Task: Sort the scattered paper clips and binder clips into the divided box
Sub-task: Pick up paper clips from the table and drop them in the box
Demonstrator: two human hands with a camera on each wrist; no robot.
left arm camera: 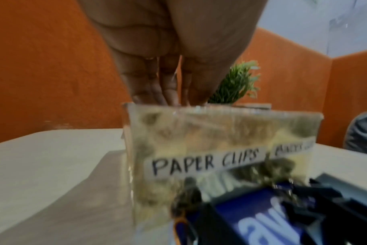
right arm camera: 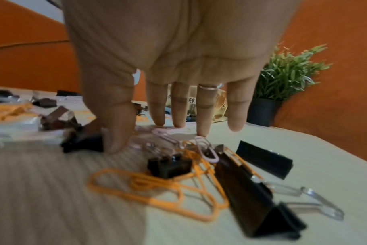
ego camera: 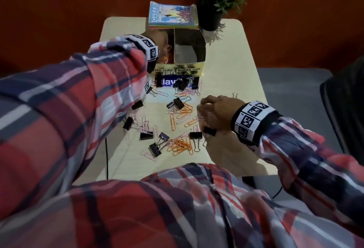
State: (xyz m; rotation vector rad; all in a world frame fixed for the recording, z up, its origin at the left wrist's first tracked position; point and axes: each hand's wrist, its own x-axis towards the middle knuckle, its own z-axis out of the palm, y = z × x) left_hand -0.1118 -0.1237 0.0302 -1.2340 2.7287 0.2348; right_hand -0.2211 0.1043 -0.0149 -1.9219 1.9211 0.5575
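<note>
The divided box (ego camera: 189, 66) stands at the back of the table, labelled PAPER CLIPS on the left and BINDER CLIPS on the right. My left hand (ego camera: 162, 45) reaches down into the left compartment, where orange clips (ego camera: 164, 59) lie. In the left wrist view its fingers (left arm camera: 168, 82) point straight down and their tips are hidden behind the box wall (left arm camera: 210, 136). My right hand (right arm camera: 144, 136) hovers over the scattered pile with straight fingers touching pink paper clips (right arm camera: 170, 131). Its thumb stands beside a black binder clip (right arm camera: 84, 142). Orange paper clips (ego camera: 181, 145) and black binder clips (ego camera: 178, 103) litter the table.
A stack of books (ego camera: 173, 16) and a potted plant (ego camera: 211, 19) stand behind the box. A blue printed pack (ego camera: 167, 82) lies in front of it under clips. A dark chair (ego camera: 346, 109) is at the right. A cable (ego camera: 107, 159) hangs at the table's left edge.
</note>
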